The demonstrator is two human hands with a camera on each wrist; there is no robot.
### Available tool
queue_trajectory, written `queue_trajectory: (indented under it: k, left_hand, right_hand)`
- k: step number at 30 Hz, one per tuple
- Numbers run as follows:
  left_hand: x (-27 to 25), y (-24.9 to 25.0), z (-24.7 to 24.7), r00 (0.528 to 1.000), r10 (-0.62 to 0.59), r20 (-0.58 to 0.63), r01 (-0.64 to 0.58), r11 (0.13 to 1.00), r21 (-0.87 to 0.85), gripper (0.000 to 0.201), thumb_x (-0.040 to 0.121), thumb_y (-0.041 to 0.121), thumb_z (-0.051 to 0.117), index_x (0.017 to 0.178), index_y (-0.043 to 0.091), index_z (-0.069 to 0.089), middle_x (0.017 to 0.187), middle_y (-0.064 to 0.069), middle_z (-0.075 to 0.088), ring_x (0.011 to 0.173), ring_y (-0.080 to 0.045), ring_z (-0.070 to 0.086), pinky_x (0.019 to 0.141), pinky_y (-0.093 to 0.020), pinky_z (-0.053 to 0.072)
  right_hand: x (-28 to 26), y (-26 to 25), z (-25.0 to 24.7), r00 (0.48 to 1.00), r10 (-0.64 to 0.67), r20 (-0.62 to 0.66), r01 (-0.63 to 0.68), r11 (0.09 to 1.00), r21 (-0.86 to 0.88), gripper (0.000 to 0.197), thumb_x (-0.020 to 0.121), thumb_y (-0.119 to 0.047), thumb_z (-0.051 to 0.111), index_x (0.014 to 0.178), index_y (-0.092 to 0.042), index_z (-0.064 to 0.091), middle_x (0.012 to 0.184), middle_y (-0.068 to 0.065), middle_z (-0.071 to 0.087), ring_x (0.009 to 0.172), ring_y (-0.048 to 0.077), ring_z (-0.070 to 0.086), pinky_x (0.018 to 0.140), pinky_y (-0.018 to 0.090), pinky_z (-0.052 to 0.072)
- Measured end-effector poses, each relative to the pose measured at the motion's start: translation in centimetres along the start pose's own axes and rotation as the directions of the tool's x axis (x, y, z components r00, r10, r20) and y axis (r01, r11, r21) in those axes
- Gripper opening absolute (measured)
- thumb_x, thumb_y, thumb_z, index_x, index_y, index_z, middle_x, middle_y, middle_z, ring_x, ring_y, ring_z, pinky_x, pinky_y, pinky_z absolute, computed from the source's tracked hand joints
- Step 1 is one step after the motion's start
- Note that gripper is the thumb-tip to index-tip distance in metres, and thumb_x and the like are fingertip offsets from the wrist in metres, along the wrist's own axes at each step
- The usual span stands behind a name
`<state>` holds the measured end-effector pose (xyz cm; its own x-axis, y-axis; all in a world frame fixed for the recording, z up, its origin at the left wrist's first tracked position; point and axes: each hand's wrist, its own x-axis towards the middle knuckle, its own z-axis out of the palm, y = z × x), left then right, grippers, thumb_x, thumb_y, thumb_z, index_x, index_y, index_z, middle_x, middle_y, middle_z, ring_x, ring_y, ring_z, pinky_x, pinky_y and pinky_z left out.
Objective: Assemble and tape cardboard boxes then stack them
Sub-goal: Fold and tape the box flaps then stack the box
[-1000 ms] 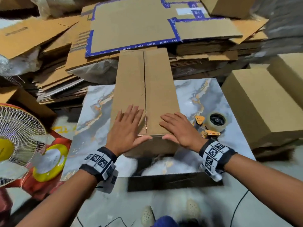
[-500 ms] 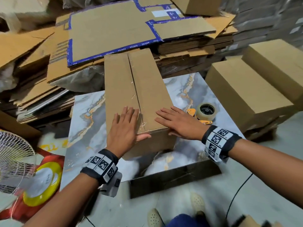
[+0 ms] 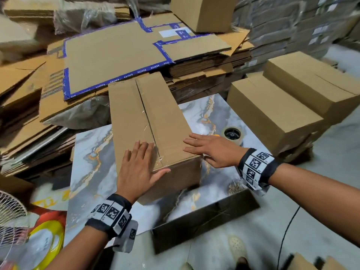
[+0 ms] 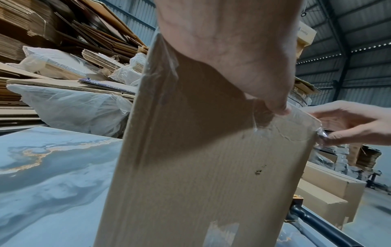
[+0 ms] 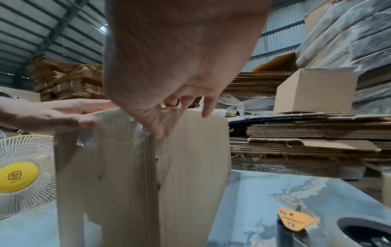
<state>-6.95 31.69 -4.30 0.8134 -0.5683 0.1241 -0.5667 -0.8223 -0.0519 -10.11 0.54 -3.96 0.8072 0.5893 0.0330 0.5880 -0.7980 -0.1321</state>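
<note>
Stacks of flattened cardboard (image 3: 120,55) fill the upper half of the head view, and in front of them sits the marble-patterned table (image 3: 91,164) you are working on. Your long cardboard box (image 3: 148,117) lies on that table, running from lower centre up toward the middle of the frame, its two top flaps closed along a centre seam with clear tape glinting at the near end.

Your left hand (image 3: 137,166) lies flat on the near left part of the box top, fingers straight and slightly spread, thumb stretched along the near top edge. In the left wrist view the thumb tip presses on the crinkled clear tape (image 4: 281,127) at that edge.

Your right hand (image 3: 212,151) is at the near right corner of the box, fingers (image 3: 192,142) straight and close together, lying across the top right edge. In the right wrist view the thumb (image 5: 156,128) points down against the box's corner beside the folded tape end; the hand grips nothing.

Just right of your right hand, on the table, the tape dispenser (image 3: 232,133) rests with its roll facing up; its orange plate (image 5: 293,219) shows at the lower right of the right wrist view.

At the right of the head view, finished boxes (image 3: 272,114) are stacked beside the table. A white fan with a yellow hub (image 3: 11,215) sits at the lower left.
</note>
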Motion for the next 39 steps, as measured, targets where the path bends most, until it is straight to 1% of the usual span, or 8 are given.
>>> queue_trajectory:
  k: [5,9,14,17,20,26,34,39]
  left_hand:
    - [0.1,0.0,0.0,1.0,-0.01,0.02,0.01,1.0,0.005,0.105,0.088,0.088,0.017,0.148,0.007,0.045,0.151,-0.016,0.049,0.145,-0.035,0.038,0.112,-0.057,0.037]
    - [0.1,0.1,0.0,1.0,-0.012,0.026,0.011,1.0,0.014,0.103,0.089,0.087,0.018,0.148,0.007,0.046,0.15,-0.015,0.05,0.145,-0.035,0.039,0.112,-0.057,0.036]
    - [0.2,0.2,0.0,1.0,-0.007,0.027,0.006,1.0,0.03,0.098,0.09,0.084,0.023,0.145,0.007,0.047,0.147,-0.014,0.052,0.144,-0.035,0.04,0.11,-0.056,0.036]
    - [0.1,0.2,-0.1,0.999,-0.005,0.037,0.004,0.999,0.035,0.099,0.09,0.085,0.021,0.146,0.007,0.047,0.147,-0.014,0.052,0.144,-0.034,0.04,0.11,-0.056,0.036]
    - [0.1,0.2,-0.1,0.999,-0.01,0.041,0.009,0.999,0.037,0.1,0.09,0.085,0.019,0.146,0.007,0.048,0.148,-0.014,0.052,0.144,-0.034,0.04,0.11,-0.056,0.036]
    - [0.2,0.2,0.0,0.999,-0.018,0.041,0.017,0.999,0.035,0.099,0.09,0.084,0.021,0.146,0.007,0.047,0.148,-0.014,0.052,0.144,-0.034,0.04,0.111,-0.057,0.036]
    - [0.2,0.3,0.1,0.999,-0.02,0.041,0.019,0.999,0.04,0.1,0.09,0.085,0.02,0.148,0.007,0.045,0.153,-0.016,0.046,0.145,-0.035,0.038,0.112,-0.057,0.035]
    - [0.1,0.3,0.1,0.998,-0.026,0.051,0.024,0.999,0.044,0.101,0.09,0.085,0.018,0.15,0.007,0.042,0.156,-0.017,0.042,0.146,-0.035,0.036,0.114,-0.057,0.033]
  right_hand:
    - [-0.1,0.1,-0.1,1.0,-0.001,-0.014,0.001,1.0,0.016,0.065,0.096,-0.036,0.049,0.158,-0.033,0.031,0.168,-0.009,0.019,0.156,0.012,0.009,0.091,0.038,0.055]
    - [0.1,0.1,1.0,0.993,-0.02,-0.116,0.016,0.999,-0.042,0.052,0.104,-0.043,0.043,0.154,-0.029,0.041,0.164,-0.006,0.03,0.154,0.016,0.02,0.087,0.039,0.058]
    - [0.0,0.5,2.5,0.981,-0.023,-0.193,0.027,0.999,0.022,0.056,0.101,-0.048,0.05,0.152,-0.026,0.045,0.162,-0.005,0.034,0.154,0.017,0.021,0.078,0.041,0.061]
    - [-0.2,0.1,1.6,0.987,-0.006,-0.158,0.014,0.999,0.046,0.064,0.101,-0.064,0.032,0.155,-0.031,0.038,0.165,-0.01,0.026,0.155,0.01,0.011,0.082,0.029,0.053]
    - [-0.1,-0.1,1.5,0.987,-0.011,-0.162,0.014,1.0,0.02,0.066,0.103,-0.06,0.013,0.154,-0.028,0.042,0.164,-0.007,0.029,0.155,0.012,0.013,0.09,0.019,0.038]
    - [0.2,0.3,3.5,0.958,-0.02,-0.287,0.012,0.999,-0.029,0.052,0.107,-0.049,0.028,0.148,-0.026,0.051,0.157,-0.003,0.045,0.149,0.018,0.032,0.078,0.03,0.057]
    - [0.0,0.5,2.9,0.969,-0.025,-0.247,0.035,0.999,0.034,0.056,0.107,-0.052,0.023,0.152,-0.026,0.045,0.162,-0.004,0.036,0.154,0.015,0.02,0.098,0.038,0.054]
    - [0.3,0.3,3.9,0.953,0.021,-0.302,-0.016,1.0,0.019,0.053,0.108,-0.049,0.023,0.149,-0.027,0.049,0.159,-0.005,0.041,0.151,0.015,0.026,0.08,0.041,0.06]
